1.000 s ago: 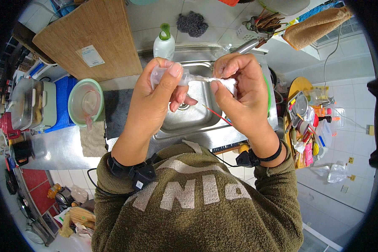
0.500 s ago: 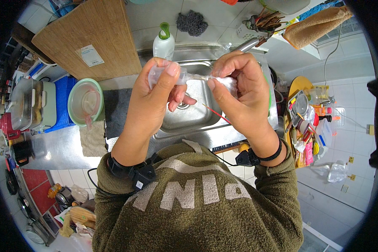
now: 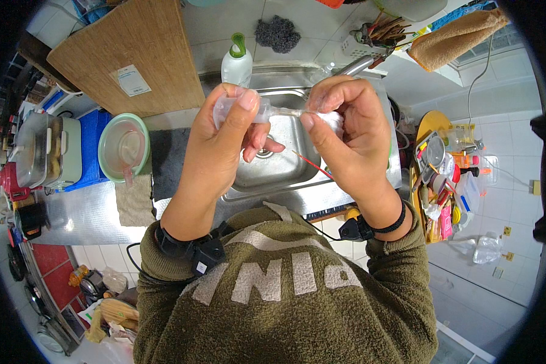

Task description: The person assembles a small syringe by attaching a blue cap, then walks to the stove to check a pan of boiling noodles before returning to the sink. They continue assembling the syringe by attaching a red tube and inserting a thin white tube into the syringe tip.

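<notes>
Over the sink, my left hand is closed, thumb and fingers pinching a small translucent plastic piece with a wider, cup-like end. A thin stem runs from this piece toward my right hand. There, thumb and fingertips pinch the stem's far end together with a soft white wad, perhaps tissue or cloth. My right fingers partly hide how the wad and the stem meet. Below the hands, a thin red stick slants across the sink's right side.
A white pump bottle with a green top stands behind the sink, near a dark scrubber. At left are a large wooden board, a pale green basin and a folded cloth. Utensils crowd a yellow tray at right.
My right fingers have shifted slightly over the white wad, and a little less of it shows. My left hand keeps its pinch almost unmoved.
</notes>
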`<state>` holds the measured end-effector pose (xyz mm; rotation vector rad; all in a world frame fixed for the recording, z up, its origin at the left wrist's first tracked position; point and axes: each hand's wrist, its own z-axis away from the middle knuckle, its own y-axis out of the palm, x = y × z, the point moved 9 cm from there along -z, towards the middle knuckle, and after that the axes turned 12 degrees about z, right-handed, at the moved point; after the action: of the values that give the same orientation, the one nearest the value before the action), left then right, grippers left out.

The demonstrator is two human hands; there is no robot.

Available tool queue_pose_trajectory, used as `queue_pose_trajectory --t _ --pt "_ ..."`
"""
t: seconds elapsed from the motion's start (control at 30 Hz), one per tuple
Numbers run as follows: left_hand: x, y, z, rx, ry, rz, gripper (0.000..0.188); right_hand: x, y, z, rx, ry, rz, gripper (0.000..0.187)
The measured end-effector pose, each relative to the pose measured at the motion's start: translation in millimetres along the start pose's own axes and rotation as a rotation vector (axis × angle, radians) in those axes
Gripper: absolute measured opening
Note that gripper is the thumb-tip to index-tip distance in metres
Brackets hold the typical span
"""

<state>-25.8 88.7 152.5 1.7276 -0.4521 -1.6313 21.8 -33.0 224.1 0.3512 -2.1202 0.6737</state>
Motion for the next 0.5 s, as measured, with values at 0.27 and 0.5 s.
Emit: queue_pose_trajectory --t 0.27,0.5 --pt "0.1 -0.4 1.5 -0.004 0.006 0.001 0.026 -7.6 -0.5 2.0 0.007 0.056 -0.111 0.020" --pt "-4.0 -2.4 1.1 -0.003 0.042 -0.084 0.032 -11.7 -10.2 2.6 -0.053 0.122 -0.136 0.024"
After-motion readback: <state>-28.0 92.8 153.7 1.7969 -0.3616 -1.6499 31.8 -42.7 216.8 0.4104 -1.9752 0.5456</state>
